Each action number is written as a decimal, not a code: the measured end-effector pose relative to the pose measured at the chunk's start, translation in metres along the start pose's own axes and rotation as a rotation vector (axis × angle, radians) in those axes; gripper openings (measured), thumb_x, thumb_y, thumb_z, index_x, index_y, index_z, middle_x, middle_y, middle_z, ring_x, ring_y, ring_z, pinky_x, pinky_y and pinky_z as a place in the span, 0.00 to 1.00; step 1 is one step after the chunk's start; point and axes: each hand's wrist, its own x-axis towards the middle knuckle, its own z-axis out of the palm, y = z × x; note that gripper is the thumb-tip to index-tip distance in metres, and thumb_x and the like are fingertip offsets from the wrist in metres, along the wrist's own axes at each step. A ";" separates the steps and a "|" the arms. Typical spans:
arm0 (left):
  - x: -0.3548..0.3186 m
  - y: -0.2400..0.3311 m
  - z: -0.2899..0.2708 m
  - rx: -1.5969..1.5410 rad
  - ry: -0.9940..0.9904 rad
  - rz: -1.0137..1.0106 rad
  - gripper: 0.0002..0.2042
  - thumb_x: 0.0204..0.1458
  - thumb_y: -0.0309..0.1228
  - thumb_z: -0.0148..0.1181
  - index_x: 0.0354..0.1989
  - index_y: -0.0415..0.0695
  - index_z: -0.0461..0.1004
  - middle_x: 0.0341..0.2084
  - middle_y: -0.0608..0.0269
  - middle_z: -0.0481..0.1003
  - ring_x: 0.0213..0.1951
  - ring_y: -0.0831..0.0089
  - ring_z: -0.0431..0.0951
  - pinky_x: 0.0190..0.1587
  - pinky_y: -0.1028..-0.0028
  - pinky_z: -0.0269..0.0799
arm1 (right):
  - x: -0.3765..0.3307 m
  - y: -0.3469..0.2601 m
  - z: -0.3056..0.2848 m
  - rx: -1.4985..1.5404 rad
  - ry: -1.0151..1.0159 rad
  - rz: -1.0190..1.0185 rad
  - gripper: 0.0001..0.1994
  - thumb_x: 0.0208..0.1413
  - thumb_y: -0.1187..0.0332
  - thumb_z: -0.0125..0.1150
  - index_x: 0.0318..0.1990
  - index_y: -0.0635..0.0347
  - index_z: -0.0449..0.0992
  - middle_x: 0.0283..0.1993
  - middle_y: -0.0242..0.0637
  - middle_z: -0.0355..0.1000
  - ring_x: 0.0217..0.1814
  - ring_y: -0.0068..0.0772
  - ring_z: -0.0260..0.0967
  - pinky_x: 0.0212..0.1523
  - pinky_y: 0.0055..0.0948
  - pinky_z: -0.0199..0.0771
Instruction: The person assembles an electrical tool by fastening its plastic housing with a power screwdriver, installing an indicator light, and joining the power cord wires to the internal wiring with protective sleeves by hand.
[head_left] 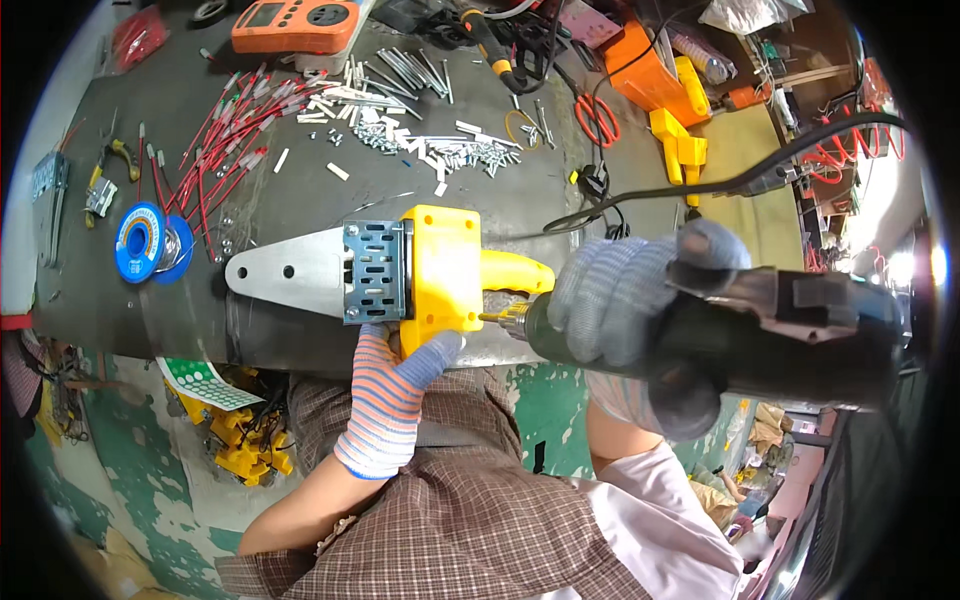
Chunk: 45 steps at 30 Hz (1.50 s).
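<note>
A pipe welding iron with a yellow plastic housing (445,265) lies across the near part of the workbench. Its tapered metal plate (300,272) points left, past a slotted metal guard (375,272), and its yellow handle (515,272) points right. My left hand (388,400), in a striped knit glove, grips the housing from the near side, thumb on the face and other fingers mostly hidden beneath. In my gloved right hand (615,295) is a dark electric screwdriver (790,350), held sideways. Its bit (495,317) meets the housing's near right corner.
Several screws (470,152), white tubes and red wires (215,140) are spread beyond the iron. A blue solder spool (150,243) and pliers (105,180) are at left. An orange meter (295,25), red scissors (597,120) and a black cable (740,180) lie farther back and right.
</note>
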 end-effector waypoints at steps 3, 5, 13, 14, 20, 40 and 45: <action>-0.001 0.001 0.003 0.059 -0.010 0.021 0.26 0.45 0.20 0.66 0.55 0.40 0.64 0.44 0.61 0.72 0.46 0.72 0.74 0.50 0.73 0.73 | -0.007 0.001 0.006 0.008 0.082 0.013 0.33 0.50 0.58 0.67 0.55 0.64 0.55 0.18 0.29 0.64 0.19 0.30 0.66 0.25 0.34 0.69; -0.001 0.000 0.006 0.077 0.005 0.047 0.27 0.47 0.22 0.65 0.56 0.40 0.63 0.45 0.60 0.71 0.46 0.73 0.73 0.50 0.74 0.72 | -0.006 0.009 0.013 0.023 0.146 0.023 0.27 0.48 0.59 0.68 0.47 0.60 0.57 0.18 0.29 0.64 0.17 0.31 0.65 0.23 0.35 0.68; -0.005 0.003 0.005 0.324 0.019 0.085 0.24 0.51 0.25 0.64 0.55 0.37 0.61 0.46 0.57 0.70 0.47 0.74 0.72 0.50 0.75 0.70 | -0.010 0.025 0.020 0.057 0.265 0.102 0.18 0.47 0.63 0.70 0.34 0.53 0.61 0.15 0.29 0.63 0.14 0.31 0.63 0.20 0.34 0.67; -0.006 0.004 0.009 0.348 0.004 0.129 0.24 0.51 0.25 0.63 0.55 0.37 0.62 0.46 0.57 0.71 0.46 0.74 0.72 0.50 0.75 0.70 | -0.012 0.023 0.016 0.038 0.236 0.131 0.18 0.47 0.64 0.70 0.33 0.53 0.61 0.14 0.29 0.63 0.14 0.31 0.63 0.20 0.33 0.67; -0.004 0.008 0.008 0.287 -0.034 0.041 0.21 0.53 0.22 0.60 0.55 0.40 0.61 0.48 0.58 0.70 0.47 0.73 0.73 0.51 0.74 0.71 | -0.008 0.027 0.018 0.235 0.245 0.117 0.16 0.50 0.62 0.64 0.37 0.57 0.62 0.18 0.30 0.62 0.18 0.32 0.61 0.24 0.33 0.66; -0.015 0.049 -0.013 1.832 -0.007 1.014 0.15 0.52 0.34 0.61 0.47 0.44 0.72 0.53 0.54 0.69 0.59 0.49 0.64 0.61 0.52 0.58 | -0.102 0.017 -0.090 0.839 1.186 0.115 0.18 0.51 0.61 0.64 0.45 0.63 0.72 0.27 0.32 0.67 0.30 0.33 0.69 0.48 0.44 0.72; -0.001 0.034 -0.027 1.762 -0.088 0.996 0.12 0.53 0.33 0.60 0.45 0.46 0.72 0.53 0.56 0.70 0.60 0.50 0.64 0.64 0.51 0.54 | -0.102 0.028 -0.079 0.908 1.262 0.085 0.22 0.51 0.59 0.64 0.47 0.65 0.71 0.26 0.32 0.67 0.29 0.33 0.67 0.47 0.41 0.71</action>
